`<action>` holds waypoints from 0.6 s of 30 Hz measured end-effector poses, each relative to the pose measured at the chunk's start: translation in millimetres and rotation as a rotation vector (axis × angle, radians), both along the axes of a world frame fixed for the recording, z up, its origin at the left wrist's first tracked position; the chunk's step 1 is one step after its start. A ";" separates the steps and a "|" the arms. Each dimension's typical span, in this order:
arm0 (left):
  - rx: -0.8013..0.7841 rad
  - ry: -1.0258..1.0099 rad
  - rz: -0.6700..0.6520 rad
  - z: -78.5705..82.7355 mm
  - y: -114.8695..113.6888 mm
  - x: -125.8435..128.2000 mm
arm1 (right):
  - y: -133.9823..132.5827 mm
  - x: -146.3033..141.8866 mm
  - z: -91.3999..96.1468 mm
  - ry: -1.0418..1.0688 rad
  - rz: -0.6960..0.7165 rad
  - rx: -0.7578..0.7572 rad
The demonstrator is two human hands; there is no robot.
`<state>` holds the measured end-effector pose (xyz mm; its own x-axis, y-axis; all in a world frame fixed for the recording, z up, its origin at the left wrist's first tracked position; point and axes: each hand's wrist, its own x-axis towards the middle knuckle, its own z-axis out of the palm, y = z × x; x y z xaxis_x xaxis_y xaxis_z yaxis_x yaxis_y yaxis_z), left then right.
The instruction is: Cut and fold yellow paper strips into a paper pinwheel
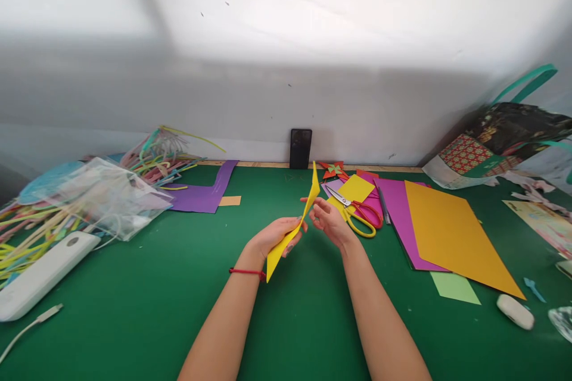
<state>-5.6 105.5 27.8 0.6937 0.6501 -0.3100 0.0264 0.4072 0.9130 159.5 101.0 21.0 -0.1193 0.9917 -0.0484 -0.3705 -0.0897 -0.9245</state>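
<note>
A sheet of yellow paper [290, 237] is held up over the table, seen almost edge-on and slanting from lower left to upper right. Its upper part looks bent or folded. My left hand [277, 237] is closed around its lower middle, thumb on one side and fingers on the other. On the right side, my right hand [331, 221] has its curled fingers at the paper's upper part, with one fingertip showing past its left side. Just beyond my right hand lie scissors [360, 217] with red and yellow handles, over a yellow paper square [356, 189].
A black phone [301, 149] leans against the wall. Purple paper [196, 197], pipe cleaners [154, 158] and a white power bank [47, 274] lie left. Rightward are a pen [384, 205], orange paper [456, 232], green paper [456, 287], a white case [515, 311] and a bag [473, 155].
</note>
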 end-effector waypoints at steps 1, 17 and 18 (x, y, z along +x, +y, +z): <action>0.004 0.012 -0.032 -1.0 -0.1 1.1 | 0.0 -0.5 -0.1 -0.002 -0.019 0.002; 0.474 0.363 0.194 21.5 9.3 -18.6 | 1.7 -18.4 0.4 -0.119 -0.339 0.032; 0.475 0.358 0.192 22.0 8.6 -18.8 | 0.8 -19.6 0.8 -0.114 -0.288 0.029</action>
<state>-24.3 114.1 49.8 0.4575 0.8767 -0.1484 0.3308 -0.0129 0.9436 139.9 101.7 21.8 0.1717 0.9850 -0.0166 -0.2705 0.0310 -0.9622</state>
